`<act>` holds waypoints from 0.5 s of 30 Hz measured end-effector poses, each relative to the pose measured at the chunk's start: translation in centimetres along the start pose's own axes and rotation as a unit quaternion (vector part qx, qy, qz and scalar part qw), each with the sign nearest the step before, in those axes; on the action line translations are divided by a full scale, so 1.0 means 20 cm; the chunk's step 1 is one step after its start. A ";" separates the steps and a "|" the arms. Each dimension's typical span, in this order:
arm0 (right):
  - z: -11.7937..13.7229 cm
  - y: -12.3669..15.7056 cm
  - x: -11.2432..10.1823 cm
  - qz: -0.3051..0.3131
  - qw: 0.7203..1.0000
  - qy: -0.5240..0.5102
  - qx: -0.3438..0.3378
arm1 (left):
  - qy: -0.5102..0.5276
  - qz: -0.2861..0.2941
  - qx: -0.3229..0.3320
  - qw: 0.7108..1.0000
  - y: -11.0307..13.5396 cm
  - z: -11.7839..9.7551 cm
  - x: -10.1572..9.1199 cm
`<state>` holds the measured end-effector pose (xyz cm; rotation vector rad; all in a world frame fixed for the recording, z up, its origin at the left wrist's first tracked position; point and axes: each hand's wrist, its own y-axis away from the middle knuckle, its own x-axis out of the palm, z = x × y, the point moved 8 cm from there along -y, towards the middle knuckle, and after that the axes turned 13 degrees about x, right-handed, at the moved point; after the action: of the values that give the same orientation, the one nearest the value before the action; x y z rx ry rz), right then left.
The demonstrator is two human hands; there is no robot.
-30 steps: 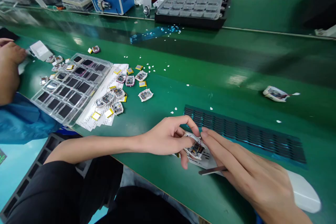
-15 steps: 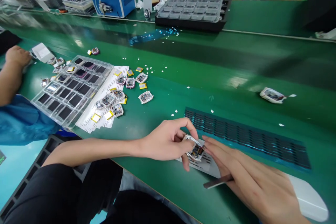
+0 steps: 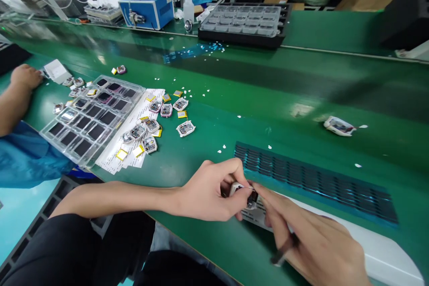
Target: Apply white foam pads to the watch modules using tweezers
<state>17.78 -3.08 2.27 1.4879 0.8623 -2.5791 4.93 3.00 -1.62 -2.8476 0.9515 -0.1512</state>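
My left hand (image 3: 214,190) pinches a small white watch case (image 3: 236,187) with its circuitry exposed; thumb and fingers hide much of it. From the right, my right hand (image 3: 311,228) meets the case, its fingertips close against my left thumb and index finger. A flat dark metal tool (image 3: 283,250), apparently tweezers, sticks out below the right palm, blurred; its working tip is hidden. Beneath both hands lies a long white object (image 3: 385,254) with a printed label (image 3: 258,216). Just behind is a blue-backed sheet of black strips (image 3: 315,183).
Several open watch cases (image 3: 185,128) and yellow batteries (image 3: 182,114) lie on papers and the green bench to the left. A clear compartment tray (image 3: 90,120) stands beside them. Another person's hand (image 3: 27,76) is far left. One case (image 3: 340,126) lies at right.
My hands have come closer together over the watch case, covering more of it. My right hand has shifted left and the metal tool has tilted more steeply. The view has shifted slightly.
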 end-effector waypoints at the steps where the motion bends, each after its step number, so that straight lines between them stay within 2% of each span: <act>1: -0.03 0.00 0.00 0.001 0.998 -0.040 0.041 | -0.002 0.009 0.006 1.000 0.00 -0.01 0.01; 4: -0.09 -0.03 0.01 0.031 0.975 -0.147 0.166 | -0.021 0.034 0.032 0.999 0.00 -0.02 0.02; 8: -0.14 -0.05 0.10 0.141 0.905 -0.249 0.313 | -0.056 0.052 0.060 0.995 0.00 -0.03 0.04; 10: -0.15 -0.05 0.13 0.163 0.879 -0.274 0.354 | -0.087 0.065 0.071 0.992 0.00 -0.03 0.04; 12: -0.16 -0.05 0.12 0.145 0.879 -0.273 0.363 | -0.101 0.079 0.069 0.989 0.00 -0.03 0.04; 15: -0.17 -0.04 0.08 0.107 0.897 -0.241 0.354 | -0.101 0.085 0.062 0.989 0.00 -0.01 0.03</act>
<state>19.25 -0.43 0.00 0.8365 -0.3188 -3.0010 5.49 2.64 -1.34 -2.5957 1.0918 0.0902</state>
